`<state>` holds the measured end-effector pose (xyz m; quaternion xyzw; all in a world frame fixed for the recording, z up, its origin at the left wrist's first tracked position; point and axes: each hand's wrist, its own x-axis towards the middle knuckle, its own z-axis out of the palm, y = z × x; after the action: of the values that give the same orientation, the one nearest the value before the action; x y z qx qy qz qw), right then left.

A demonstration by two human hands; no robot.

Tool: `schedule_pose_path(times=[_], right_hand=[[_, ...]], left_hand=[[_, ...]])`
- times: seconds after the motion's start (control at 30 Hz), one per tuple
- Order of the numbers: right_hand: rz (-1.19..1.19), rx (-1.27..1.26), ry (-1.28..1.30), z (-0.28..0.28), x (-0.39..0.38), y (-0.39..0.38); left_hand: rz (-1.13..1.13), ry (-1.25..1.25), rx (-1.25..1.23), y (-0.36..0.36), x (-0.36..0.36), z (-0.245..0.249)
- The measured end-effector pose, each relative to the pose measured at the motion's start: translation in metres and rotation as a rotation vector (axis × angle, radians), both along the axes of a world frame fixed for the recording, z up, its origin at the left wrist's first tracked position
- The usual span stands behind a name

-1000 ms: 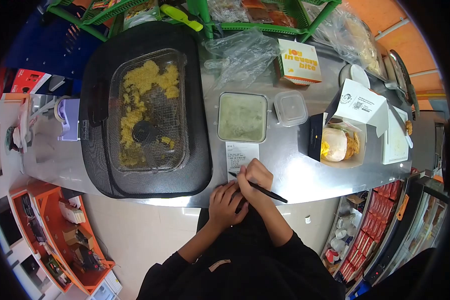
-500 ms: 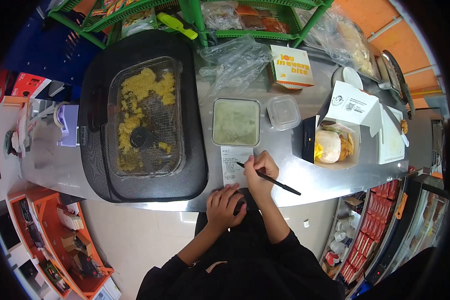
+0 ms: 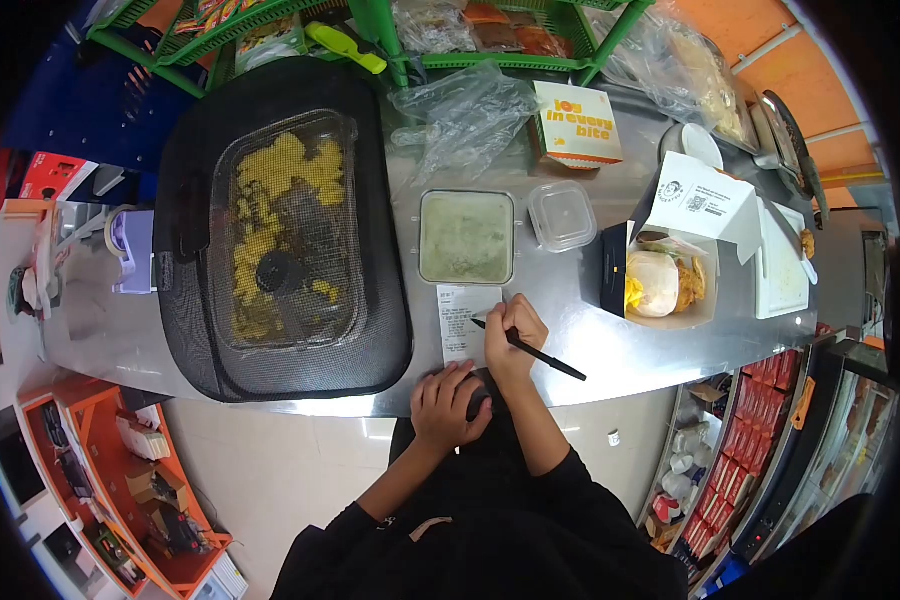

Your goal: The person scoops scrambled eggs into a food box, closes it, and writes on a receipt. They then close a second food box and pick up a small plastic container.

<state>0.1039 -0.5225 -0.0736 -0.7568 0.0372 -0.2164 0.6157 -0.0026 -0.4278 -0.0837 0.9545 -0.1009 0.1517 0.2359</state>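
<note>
A printed paper slip [image 3: 460, 325] lies on the steel counter, below a square container of pale green contents [image 3: 467, 238]. My right hand [image 3: 515, 338] is closed around a black pen [image 3: 542, 355], with the pen's tip over the slip's right side. At the counter's front edge, my left hand [image 3: 446, 405] rests near the slip's lower end. Its fingers are bent over a dark rounded object [image 3: 478, 400] that I cannot make out clearly.
To the left stands a large black mesh-covered case [image 3: 385, 300] with yellow food inside. An open box with a burger [image 3: 653, 283], a clear lidded tub [image 3: 562, 216], a closed printed box [image 3: 577, 124] and a knife on a white board [image 3: 782, 275] are on the right.
My right hand and the pen have shifted slightly left and up relative to the slip. The whole view has also moved a little.
</note>
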Motion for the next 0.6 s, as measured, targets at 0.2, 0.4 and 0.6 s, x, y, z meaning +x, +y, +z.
schedule_pose_path(times=[0.2, 0.4, 0.6], right_hand=[[-0.002, -0.010, -0.010, 0.0006, -0.0004, 0.0001], [0.004, 0.014, 0.004, -0.0008, 0.0007, 0.0002], [0.025, -0.002, -0.012, -0.0027, 0.0017, 0.0000]], left_hand=[[0.005, -0.008, 0.003, -0.0006, -0.0001, 0.0001], [0.017, -0.012, -0.023, -0.0014, 0.0010, 0.0001], [0.043, -0.017, -0.046, -0.0028, 0.0032, 0.0046]])
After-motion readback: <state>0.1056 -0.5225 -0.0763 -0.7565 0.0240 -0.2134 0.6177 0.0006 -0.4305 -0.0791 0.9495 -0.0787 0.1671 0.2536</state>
